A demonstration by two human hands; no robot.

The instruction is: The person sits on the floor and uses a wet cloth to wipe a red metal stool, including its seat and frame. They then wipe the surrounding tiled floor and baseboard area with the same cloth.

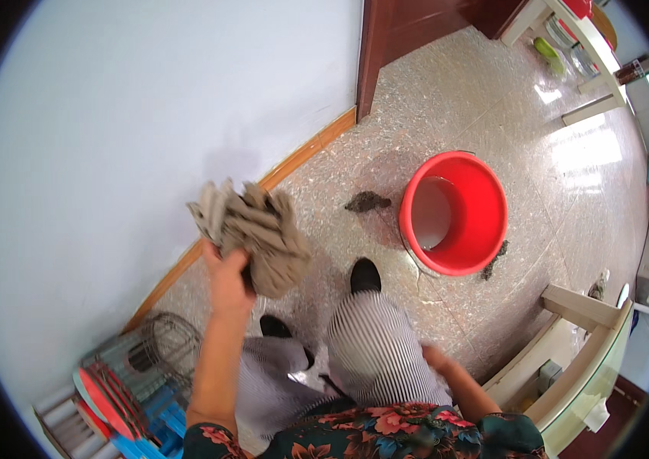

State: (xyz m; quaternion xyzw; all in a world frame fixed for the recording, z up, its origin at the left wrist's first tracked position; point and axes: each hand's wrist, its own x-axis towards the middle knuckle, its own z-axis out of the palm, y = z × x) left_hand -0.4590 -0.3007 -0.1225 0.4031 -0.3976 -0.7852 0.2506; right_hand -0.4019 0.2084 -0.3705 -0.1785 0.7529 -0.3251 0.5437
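My left hand [230,281] grips a crumpled grey-brown cloth [267,235] and holds it up near the white wall. My right hand [436,360] is low beside my right knee; its fingers are partly hidden by the striped trouser leg [373,344]. A red plastic bucket [482,201] stands on the speckled floor in front of me, with cloudy water [430,215] in the bottom. To its left is a dark grey clump [367,201], too unclear to name exactly. A similar dark clump [495,261] shows at the bucket's lower right.
A wooden baseboard [316,143] runs along the wall [158,115] to a dark red door frame [371,63]. A wire rack [169,338] and a red round item [109,401] are at lower left. A glass-topped table [588,384] stands at right, a white-legged table [594,40] farther back.
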